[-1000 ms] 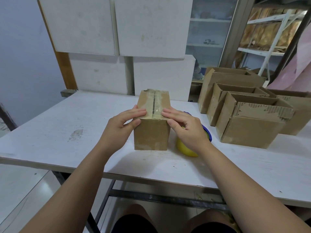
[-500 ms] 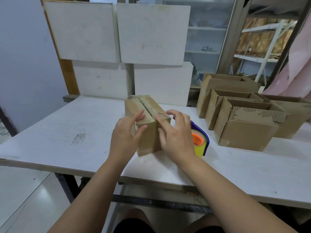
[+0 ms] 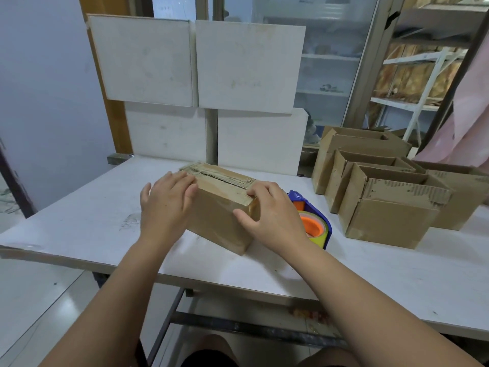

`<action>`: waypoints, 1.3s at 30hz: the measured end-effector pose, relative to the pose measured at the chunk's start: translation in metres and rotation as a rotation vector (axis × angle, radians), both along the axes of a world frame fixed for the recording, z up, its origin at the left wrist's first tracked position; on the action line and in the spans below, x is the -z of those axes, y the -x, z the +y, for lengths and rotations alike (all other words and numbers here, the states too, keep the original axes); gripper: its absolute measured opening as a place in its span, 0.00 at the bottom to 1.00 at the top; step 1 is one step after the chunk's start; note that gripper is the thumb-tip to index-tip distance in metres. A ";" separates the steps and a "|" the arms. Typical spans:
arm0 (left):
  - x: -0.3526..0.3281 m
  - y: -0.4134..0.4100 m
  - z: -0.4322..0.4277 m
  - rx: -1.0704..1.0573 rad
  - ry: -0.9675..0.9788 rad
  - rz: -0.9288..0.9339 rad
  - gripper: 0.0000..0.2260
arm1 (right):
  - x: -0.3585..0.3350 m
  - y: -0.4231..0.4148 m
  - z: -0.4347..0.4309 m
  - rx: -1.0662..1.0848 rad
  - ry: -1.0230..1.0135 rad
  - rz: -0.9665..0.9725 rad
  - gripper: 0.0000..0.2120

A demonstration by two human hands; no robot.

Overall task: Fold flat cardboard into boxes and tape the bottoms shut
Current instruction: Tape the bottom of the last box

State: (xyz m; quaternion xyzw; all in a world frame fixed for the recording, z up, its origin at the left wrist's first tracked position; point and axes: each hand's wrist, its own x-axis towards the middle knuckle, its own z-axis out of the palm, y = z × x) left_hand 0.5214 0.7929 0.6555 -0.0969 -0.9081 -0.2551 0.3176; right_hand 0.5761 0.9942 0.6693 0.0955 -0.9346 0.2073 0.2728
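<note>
– Box (image 3: 219, 215) first: where does it sit?
– On the white table (image 3: 79, 229), near the front edge, turned at an angle to it so one lower corner points toward the person. Its closed flaps face up, and a taped seam (image 3: 225, 178) runs along the top from end to end.
– And the hands?
– Both are on it. The left hand (image 3: 166, 205) lies at the left end with its fingers nearly straight and close together, their tips resting on the top face beside the seam; it curls round nothing.
– The right one?
– The right hand (image 3: 272, 221) holds the right end. Its fingers bend over the top edge where the tape comes down, and the thumb presses flat on the front wall, so the corner is pinched between them.
– Is the box lifted at all?
– Hard to say; the left hand covers that end, and the near corner looks as if it touches the tabletop.
– What lies close by?
– A blue tape dispenser (image 3: 313, 226) with an orange core and a yellowish roll stands just beside the box, partly hidden by the right hand. Farther right, well apart from the box, a cluster of open boxes (image 3: 389, 221) stands with open tops, packed against each other.
– Behind?
– White panels (image 3: 246, 67) stand upright at the table's far edge.
</note>
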 end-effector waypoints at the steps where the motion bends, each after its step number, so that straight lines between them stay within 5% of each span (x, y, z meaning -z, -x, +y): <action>1: -0.001 0.002 -0.005 -0.027 0.042 -0.019 0.18 | -0.001 0.002 0.001 -0.011 0.006 -0.009 0.20; 7: -0.002 0.003 -0.017 -0.062 0.092 -0.067 0.21 | -0.013 0.022 0.014 -0.042 0.061 -0.208 0.19; 11: 0.000 -0.011 0.001 0.038 -0.184 -0.011 0.17 | -0.014 0.040 0.018 0.120 -0.031 -0.231 0.23; 14: 0.004 -0.018 0.016 0.058 -0.249 0.075 0.12 | -0.014 0.038 0.012 0.230 -0.085 -0.124 0.30; 17: 0.004 -0.022 0.029 0.098 -0.285 0.134 0.09 | -0.011 0.032 -0.004 0.142 -0.089 0.052 0.21; 31: 0.017 -0.023 0.027 0.310 0.079 0.265 0.20 | -0.009 0.028 0.002 -0.135 0.083 -0.148 0.20; 39: 0.017 -0.009 0.052 0.348 0.229 0.364 0.17 | -0.017 0.015 0.024 -0.170 0.073 -0.158 0.19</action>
